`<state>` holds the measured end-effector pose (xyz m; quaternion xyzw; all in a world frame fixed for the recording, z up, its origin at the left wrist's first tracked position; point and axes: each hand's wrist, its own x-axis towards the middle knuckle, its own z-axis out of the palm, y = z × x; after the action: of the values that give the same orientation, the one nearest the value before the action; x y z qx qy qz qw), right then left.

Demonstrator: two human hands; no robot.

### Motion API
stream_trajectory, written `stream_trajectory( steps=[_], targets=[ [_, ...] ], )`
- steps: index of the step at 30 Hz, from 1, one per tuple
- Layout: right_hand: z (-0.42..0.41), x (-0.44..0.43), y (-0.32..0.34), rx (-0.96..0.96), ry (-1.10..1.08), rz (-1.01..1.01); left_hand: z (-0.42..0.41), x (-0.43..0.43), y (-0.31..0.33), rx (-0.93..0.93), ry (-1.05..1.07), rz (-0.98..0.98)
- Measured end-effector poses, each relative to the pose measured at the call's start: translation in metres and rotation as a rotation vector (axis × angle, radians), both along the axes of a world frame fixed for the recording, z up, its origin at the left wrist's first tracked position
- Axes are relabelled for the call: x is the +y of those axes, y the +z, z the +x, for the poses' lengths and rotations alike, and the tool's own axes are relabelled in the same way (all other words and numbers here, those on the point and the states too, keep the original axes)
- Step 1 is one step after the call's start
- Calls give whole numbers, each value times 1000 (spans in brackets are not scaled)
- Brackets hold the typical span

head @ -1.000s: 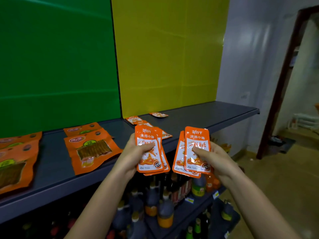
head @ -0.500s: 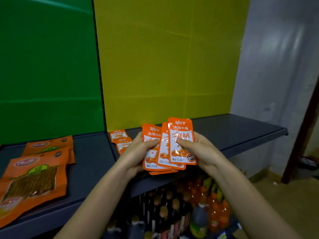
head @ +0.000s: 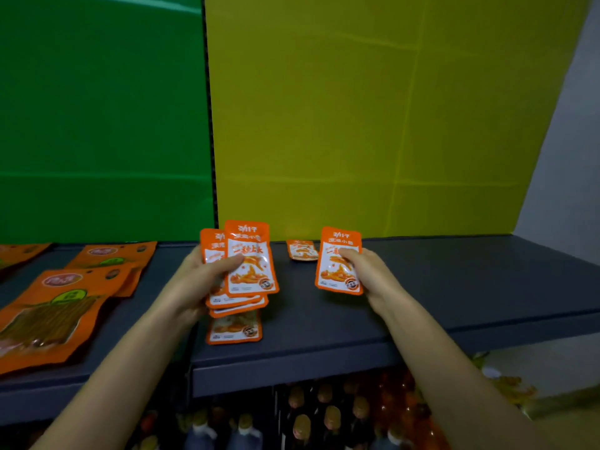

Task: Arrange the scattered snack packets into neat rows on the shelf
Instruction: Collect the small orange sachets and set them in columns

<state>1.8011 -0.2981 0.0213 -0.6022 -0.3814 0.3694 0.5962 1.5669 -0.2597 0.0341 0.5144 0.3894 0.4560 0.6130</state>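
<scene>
Snack packets (head: 247, 259) are coming apart now: the left hand (head: 198, 282) is gripping most while the right hand (head: 370, 274) is pinching one packet (head: 337, 277) away, maybe starting a row.

Two arms show, the left arm (head: 123, 368) and the right arm (head: 454, 368); both are bare all the way down to the bottom edge; the left hand (head: 194, 284) and the right hand (head: 370, 274) are bare too; the arms look long and thin; the nails are too blurry to see.
</scene>
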Motion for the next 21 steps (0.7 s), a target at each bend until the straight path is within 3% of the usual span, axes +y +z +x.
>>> stream_trajectory(
  steps=[6,15,21],
  targets=[
    [14,39,-20,-212,51,-97,-10,-1,-3,54,162,-8],
    [15,75,-43,-733,-65,-159,-6,-11,-8,106,225,4],
    [14,79,-50,-902,-118,-230,-3,-17,-13,117,206,-23]
  ],
)
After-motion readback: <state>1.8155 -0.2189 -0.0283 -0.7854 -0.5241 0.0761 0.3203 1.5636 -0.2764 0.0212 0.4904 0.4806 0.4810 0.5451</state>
